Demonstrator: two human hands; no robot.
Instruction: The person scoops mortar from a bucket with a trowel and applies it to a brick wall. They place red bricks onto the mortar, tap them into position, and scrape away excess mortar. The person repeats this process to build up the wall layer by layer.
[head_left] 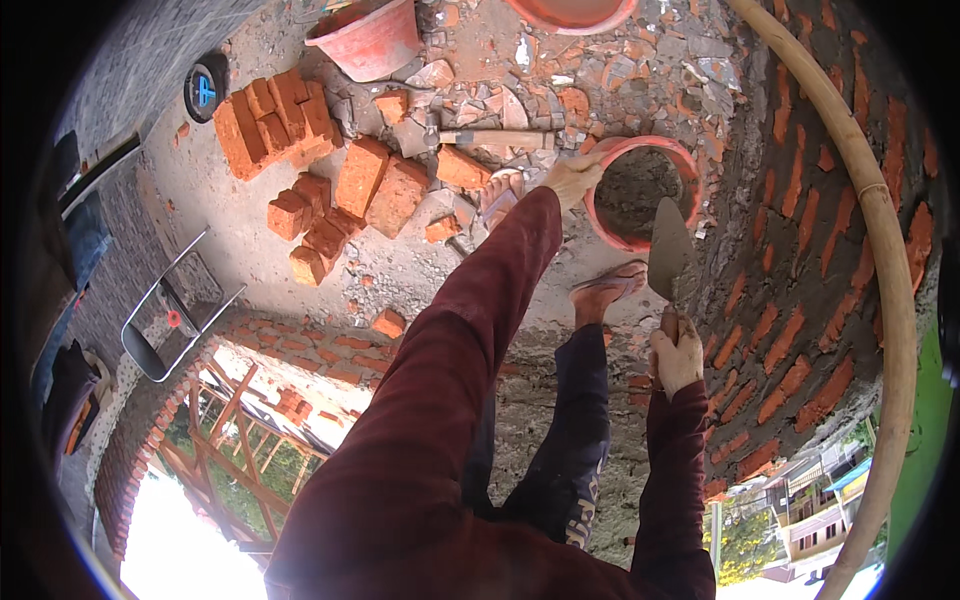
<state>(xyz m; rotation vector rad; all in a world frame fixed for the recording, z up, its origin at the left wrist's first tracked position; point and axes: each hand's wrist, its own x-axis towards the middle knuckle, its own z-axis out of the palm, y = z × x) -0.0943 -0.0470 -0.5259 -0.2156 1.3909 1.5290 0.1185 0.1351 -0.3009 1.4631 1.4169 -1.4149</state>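
My left hand is closed on the rim of a round terracotta-coloured bucket at the upper middle right, which holds grey wet mortar. My right hand, below the bucket, is closed round the handle of a trowel. The trowel's pointed metal blade is upright in the picture, its tip over the bucket's lower right edge and grey smears on it. My sandalled feet stand beside and below the bucket, one partly hidden behind my left arm.
Several orange bricks lie at the upper left near a hammer, rubble and two more buckets. A brick wall with mortar and a long bamboo pole run down the right. A metal-framed chair stands far left.
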